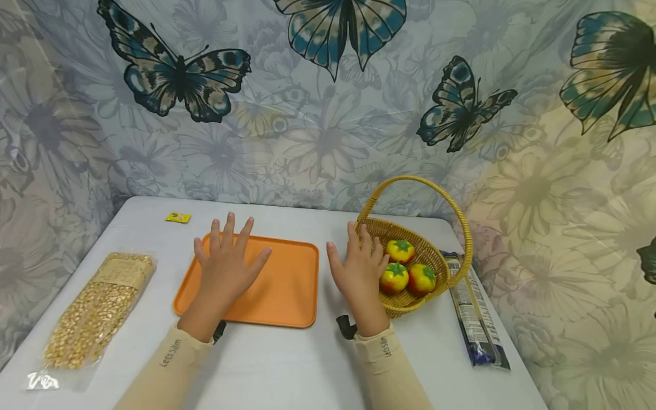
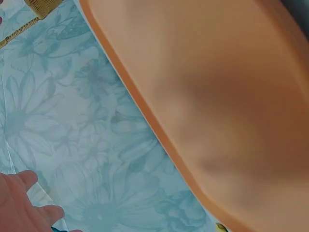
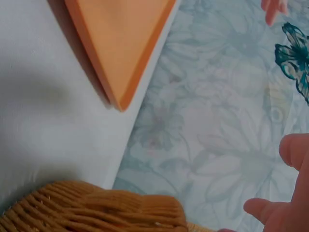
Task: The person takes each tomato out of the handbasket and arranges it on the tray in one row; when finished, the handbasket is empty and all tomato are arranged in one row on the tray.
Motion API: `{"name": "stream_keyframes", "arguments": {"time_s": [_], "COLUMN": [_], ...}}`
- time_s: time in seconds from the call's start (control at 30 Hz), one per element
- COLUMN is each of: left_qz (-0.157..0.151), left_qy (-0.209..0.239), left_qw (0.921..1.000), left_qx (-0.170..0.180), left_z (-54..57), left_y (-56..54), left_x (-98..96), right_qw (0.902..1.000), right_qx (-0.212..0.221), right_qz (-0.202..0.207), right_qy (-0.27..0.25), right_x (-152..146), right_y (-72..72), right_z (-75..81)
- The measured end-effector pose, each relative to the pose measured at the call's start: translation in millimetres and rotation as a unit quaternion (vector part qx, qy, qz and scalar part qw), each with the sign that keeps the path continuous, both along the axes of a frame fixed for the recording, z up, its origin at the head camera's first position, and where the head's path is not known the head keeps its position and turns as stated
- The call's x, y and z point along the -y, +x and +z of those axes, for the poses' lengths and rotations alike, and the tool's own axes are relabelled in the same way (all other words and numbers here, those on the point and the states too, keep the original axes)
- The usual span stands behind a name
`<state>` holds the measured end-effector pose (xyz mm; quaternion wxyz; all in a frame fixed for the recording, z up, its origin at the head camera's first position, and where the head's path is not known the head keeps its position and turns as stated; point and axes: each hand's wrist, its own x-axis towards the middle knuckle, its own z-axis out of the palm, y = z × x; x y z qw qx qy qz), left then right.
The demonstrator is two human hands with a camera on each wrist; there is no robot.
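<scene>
My left hand (image 1: 225, 273) is held over the orange tray (image 1: 287, 285) with its fingers spread and nothing in them. In the left wrist view the tray (image 2: 203, 121) fills the right side, and fingers of that hand (image 2: 24, 203) show at the lower left. My right hand (image 1: 359, 276), fingers also apart and holding nothing, overlaps the left side of a wicker basket (image 1: 410, 228) in the head view. Inside the basket lie three red-and-yellow tomato-like fruits (image 1: 400, 251) with green tops. The right wrist view catches the basket's woven rim (image 3: 106, 208) below and the hand (image 3: 285, 193) at the right.
A clear bag of yellow kernels (image 1: 97, 313) lies at the left of the white table (image 1: 266, 370). A small yellow packet (image 1: 178, 217) sits near the back edge. Right of the basket is a long dark-blue and clear package (image 1: 476, 319). Patterned cloth hangs behind.
</scene>
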<state>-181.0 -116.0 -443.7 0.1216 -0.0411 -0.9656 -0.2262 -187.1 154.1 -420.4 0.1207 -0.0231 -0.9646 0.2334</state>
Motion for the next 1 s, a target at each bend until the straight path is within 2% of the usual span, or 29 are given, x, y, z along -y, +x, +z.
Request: {"name": "stream_keyframes", "arguments": {"time_s": [0.37,0.67,0.83,1.0], "left_qz": [0.008,0.023,0.027,0.02], "left_qy": [0.003,0.006,0.013,0.022], "left_qw": [0.9999,0.9997,0.9994,0.9993], "left_qx": [0.007,0.011,0.019,0.023], "left_z": [-4.1,-11.1,-16.5,-20.9], "left_y": [5.4,14.7,25.4,44.1], "left_x": [16.9,31.3,41.2,51.5], "right_qw": [0.9995,0.9983,0.9973,0.9966], "right_qx": [0.018,0.019,0.028,0.037], "right_qz": [-0.018,-0.046,-0.062,-0.068], "right_qy": [-0.021,-0.029,-0.028,-0.028], "right_x": [-17.2,-32.2,-44.3,-57.5], "right_y": [-3.1,-8.2,-11.9,-15.8], "right_z": [1.7,2.7,2.6,4.1]}}
